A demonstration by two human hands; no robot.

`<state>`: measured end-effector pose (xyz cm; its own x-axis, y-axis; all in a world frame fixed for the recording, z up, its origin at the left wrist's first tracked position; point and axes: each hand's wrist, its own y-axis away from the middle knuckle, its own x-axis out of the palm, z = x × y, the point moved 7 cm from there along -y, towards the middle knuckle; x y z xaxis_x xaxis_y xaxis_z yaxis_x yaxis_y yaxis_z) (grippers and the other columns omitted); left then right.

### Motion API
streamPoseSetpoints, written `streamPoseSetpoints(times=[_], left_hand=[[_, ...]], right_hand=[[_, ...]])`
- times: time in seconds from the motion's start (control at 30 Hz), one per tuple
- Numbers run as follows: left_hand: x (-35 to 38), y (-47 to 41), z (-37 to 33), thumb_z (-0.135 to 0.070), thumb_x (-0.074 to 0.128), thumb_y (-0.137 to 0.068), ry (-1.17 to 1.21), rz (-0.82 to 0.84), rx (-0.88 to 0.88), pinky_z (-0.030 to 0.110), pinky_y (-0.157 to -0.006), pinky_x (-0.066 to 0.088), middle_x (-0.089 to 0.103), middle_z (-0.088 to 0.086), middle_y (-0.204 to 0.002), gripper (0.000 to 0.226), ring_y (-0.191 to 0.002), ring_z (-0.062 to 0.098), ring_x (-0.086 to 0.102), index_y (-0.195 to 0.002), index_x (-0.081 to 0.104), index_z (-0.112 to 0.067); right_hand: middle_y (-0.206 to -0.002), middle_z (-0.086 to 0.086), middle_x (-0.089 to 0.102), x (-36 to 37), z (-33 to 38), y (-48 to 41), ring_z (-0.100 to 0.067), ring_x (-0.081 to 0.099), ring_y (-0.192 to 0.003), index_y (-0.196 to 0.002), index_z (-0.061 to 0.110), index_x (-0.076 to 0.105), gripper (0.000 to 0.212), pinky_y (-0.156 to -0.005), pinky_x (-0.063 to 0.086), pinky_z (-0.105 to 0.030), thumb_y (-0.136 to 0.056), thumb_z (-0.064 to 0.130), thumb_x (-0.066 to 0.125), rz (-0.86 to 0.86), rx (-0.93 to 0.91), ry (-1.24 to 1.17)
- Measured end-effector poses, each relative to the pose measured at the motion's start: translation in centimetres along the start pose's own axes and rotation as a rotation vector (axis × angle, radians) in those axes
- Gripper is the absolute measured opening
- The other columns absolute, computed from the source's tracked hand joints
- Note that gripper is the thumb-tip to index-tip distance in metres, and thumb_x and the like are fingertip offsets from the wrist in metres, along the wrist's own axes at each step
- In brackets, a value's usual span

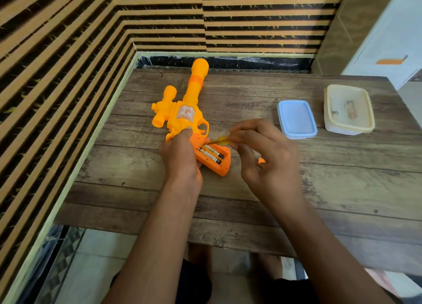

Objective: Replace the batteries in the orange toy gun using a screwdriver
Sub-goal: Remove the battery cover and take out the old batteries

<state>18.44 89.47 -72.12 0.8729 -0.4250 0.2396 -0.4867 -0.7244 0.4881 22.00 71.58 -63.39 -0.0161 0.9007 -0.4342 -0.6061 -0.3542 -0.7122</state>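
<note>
**Forearms [157, 246] in, battery bay [225, 155] open**

Left grip [180, 154] curls round the handle of the gun [182, 114], which lies on the counter [342, 189], barrel pointing away. Right grip [265, 153] pinches the screwdriver [220, 141], tip at the bay, where two batteries [210, 154] lie. Blue lid [296, 118] and tub [348, 109] sit well right.

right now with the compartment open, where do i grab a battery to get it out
Come from above: the batteries lie flat, side by side, sunk in the toy gun handle, so only their tops show. Probably lever one end up with the screwdriver, then pinch that end. The left hand holds the handle.
</note>
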Motion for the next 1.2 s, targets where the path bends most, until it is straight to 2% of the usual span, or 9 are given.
streamPoseSetpoints(times=[0.07,0.23,0.3,0.47,0.73,0.87,0.93,1.07,1.2], left_hand=[[0.0,-0.1,0.1,-0.013,0.062,-0.097,0.002,0.004,0.000,0.051,-0.081,0.064,0.077,0.011,-0.094,0.009,-0.070,0.021,0.076,-0.105,0.066,-0.017],[-0.3,-0.3,0.3,-0.016,0.067,-0.096,-0.002,0.006,-0.016,0.051,-0.080,0.064,0.076,0.013,-0.109,0.019,-0.090,0.029,0.076,-0.115,0.066,-0.015],[-0.4,-0.3,0.4,-0.016,0.067,-0.097,0.011,0.024,-0.036,0.046,-0.072,0.063,0.076,0.014,-0.108,0.018,-0.089,0.029,0.077,-0.115,0.068,-0.014],[-0.3,0.0,0.0,-0.011,0.066,-0.096,0.021,0.071,-0.045,0.032,-0.053,0.058,0.076,0.010,-0.090,0.013,-0.062,0.016,0.074,-0.108,0.072,-0.011],[-0.4,0.0,-0.2,-0.012,0.070,-0.093,0.035,0.072,-0.056,0.034,-0.057,0.060,0.077,0.016,-0.107,0.024,-0.076,0.024,0.074,-0.117,0.072,-0.010],[-0.3,-0.1,0.2,-0.031,0.059,-0.102,0.094,0.090,-0.121,0.035,-0.059,0.060,0.075,0.015,-0.105,0.029,-0.078,0.024,0.074,-0.122,0.069,-0.012],[-0.3,-0.3,0.5,-0.038,0.054,-0.104,0.106,0.103,-0.157,0.035,-0.059,0.060,0.075,0.016,-0.110,0.036,-0.083,0.025,0.074,-0.126,0.067,-0.013],[-0.2,-0.5,0.6,-0.040,0.056,-0.104,0.121,0.111,-0.142,0.039,-0.063,0.063,0.076,0.017,-0.115,0.036,-0.095,0.031,0.077,-0.126,0.066,-0.013],[0.2,-0.5,0.6,-0.039,0.058,-0.104,0.117,0.117,-0.116,0.034,-0.060,0.061,0.076,0.015,-0.114,0.034,-0.087,0.024,0.077,-0.123,0.067,-0.014]], right_hand=[[-0.101,-0.012,0.074,0.2,0.3,0.0,-0.019,0.069,-0.093,-0.099,-0.002,0.078,0.023,-0.084,0.053,-0.020,-0.086,-0.018,0.069,-0.035,0.009,0.000],[-0.103,-0.007,0.075,1.2,0.3,-0.4,-0.022,0.073,-0.095,-0.109,0.002,0.074,0.027,-0.081,0.061,-0.043,-0.087,-0.014,0.069,-0.067,0.109,-0.121],[-0.103,-0.003,0.075,1.8,0.3,-0.8,-0.020,0.073,-0.094,-0.111,0.004,0.073,0.029,-0.082,0.062,-0.045,-0.088,-0.012,0.069,-0.050,0.143,-0.182],[-0.102,0.000,0.074,3.8,0.7,-2.1,-0.017,0.073,-0.092,-0.113,0.004,0.072,0.034,-0.082,0.061,-0.043,-0.086,-0.016,0.064,0.007,0.170,-0.279],[-0.092,-0.005,0.068,5.3,-0.3,-2.8,-0.030,0.072,-0.085,-0.116,0.008,0.066,0.035,-0.074,0.057,-0.053,-0.091,-0.015,0.056,0.092,0.232,-0.358],[-0.091,-0.003,0.068,5.6,-0.9,-3.7,-0.023,0.074,-0.084,-0.126,0.003,0.064,0.035,-0.083,0.060,-0.051,-0.095,-0.011,0.055,0.075,0.276,-0.392],[-0.091,-0.006,0.068,5.7,-1.1,-4.3,-0.023,0.075,-0.083,-0.128,0.001,0.061,0.036,-0.081,0.061,-0.050,-0.095,-0.012,0.054,0.105,0.258,-0.387],[-0.090,-0.004,0.069,6.5,-1.6,-6.6,-0.020,0.076,-0.081,-0.132,0.002,0.056,0.035,-0.073,0.063,-0.048,-0.097,-0.005,0.055,0.232,0.232,-0.342],[-0.099,0.000,0.069,8.2,-1.2,-8.5,-0.012,0.074,-0.077,-0.135,0.008,0.059,0.039,-0.076,0.063,-0.040,-0.097,-0.002,0.057,0.380,0.187,-0.249]])
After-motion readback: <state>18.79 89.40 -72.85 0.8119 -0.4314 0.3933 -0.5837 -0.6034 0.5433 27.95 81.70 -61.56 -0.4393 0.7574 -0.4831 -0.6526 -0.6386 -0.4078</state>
